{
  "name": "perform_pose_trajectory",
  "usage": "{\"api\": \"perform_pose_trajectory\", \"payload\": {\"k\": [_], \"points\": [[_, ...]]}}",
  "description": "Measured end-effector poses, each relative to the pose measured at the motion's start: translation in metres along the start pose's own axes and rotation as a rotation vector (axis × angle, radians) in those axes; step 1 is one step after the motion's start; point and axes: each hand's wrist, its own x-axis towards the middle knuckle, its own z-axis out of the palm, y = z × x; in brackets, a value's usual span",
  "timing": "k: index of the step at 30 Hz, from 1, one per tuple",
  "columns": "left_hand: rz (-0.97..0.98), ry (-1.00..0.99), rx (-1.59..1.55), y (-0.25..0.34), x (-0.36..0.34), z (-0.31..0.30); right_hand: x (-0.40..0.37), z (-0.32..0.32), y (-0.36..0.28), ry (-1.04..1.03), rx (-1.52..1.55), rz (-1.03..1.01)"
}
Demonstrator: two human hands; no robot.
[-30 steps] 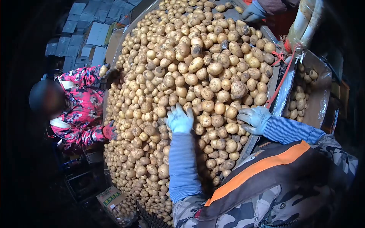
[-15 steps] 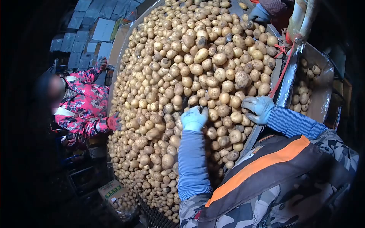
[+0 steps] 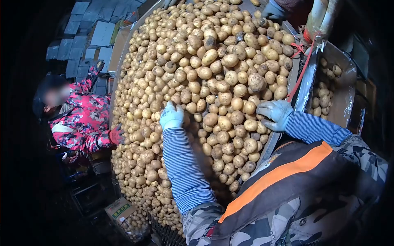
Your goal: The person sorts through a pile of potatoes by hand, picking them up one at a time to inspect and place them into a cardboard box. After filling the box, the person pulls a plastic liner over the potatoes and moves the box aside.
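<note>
A large heap of potatoes (image 3: 230, 61) lies on the sorting table in front of me, many of them dirt-stained. My left hand (image 3: 171, 116), in a light blue glove, reaches into the middle of the heap with its fingers apart, touching potatoes. Beside its forearm a dark gap shows between the potatoes. My right hand (image 3: 276, 115), gloved alike, rests at the table's right rim with fingers stretched over the nearest potatoes. Neither hand visibly grips a potato.
Across the heap stands a person in a pink patterned jacket (image 3: 88, 117). Another person's gloved hand (image 3: 274, 10) is at the top. To the right is a lined box of potatoes (image 3: 347, 92), near a pole with red string (image 3: 303, 78). A carton (image 3: 120, 208) sits lower left.
My left hand has moved left, farther into the heap, and the gap beside its forearm has widened. My right hand stays near the rim. The view has shifted slightly.
</note>
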Motion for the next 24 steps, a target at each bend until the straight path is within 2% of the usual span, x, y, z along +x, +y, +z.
{"api": "perform_pose_trajectory", "payload": {"k": [2,4,5,6,8,10,12,14,15,16,19,22,24], "points": [[-0.02,0.025,-0.01,0.0,-0.001,0.01,0.0,0.002,0.001,-0.001,-0.01,0.012],[-0.007,-0.19,0.056,0.016,-0.012,0.012,0.001,0.0,0.001,0.013,-0.022,0.004],[-0.014,-0.199,0.177,0.032,-0.025,0.016,0.001,-0.001,0.0,-0.004,-0.017,0.023],[0.061,-0.114,0.218,0.043,-0.042,0.024,0.001,-0.004,-0.003,-0.021,-0.012,0.04],[0.178,-0.029,0.066,0.043,-0.073,0.051,0.002,-0.009,-0.007,-0.053,-0.009,0.051],[0.135,0.076,-0.078,0.04,-0.119,0.053,0.002,-0.006,-0.005,-0.061,-0.009,0.032],[0.154,0.097,-0.102,0.055,-0.165,0.032,0.001,-0.004,-0.004,-0.045,-0.041,0.02],[0.266,0.445,-0.243,0.052,-0.211,0.048,0.001,-0.007,-0.009,-0.055,-0.033,0.007],[0.263,0.334,-0.345,0.046,-0.23,0.048,0.002,-0.012,-0.014,-0.082,-0.042,0.018],[0.266,0.455,-0.283,0.043,-0.25,0.052,0.002,-0.017,-0.019,-0.11,-0.05,0.031],[0.189,0.46,-0.336,0.024,-0.297,0.06,0.011,-0.031,-0.039,-0.134,-0.13,-0.069],[0.109,0.028,-0.394,0.014,-0.321,0.041,0.038,-0.04,-0.073,-0.059,-0.16,-0.298],[0.085,0.308,-0.363,0.012,-0.33,0.039,0.059,-0.032,-0.097,-0.059,-0.166,-0.439]]}}
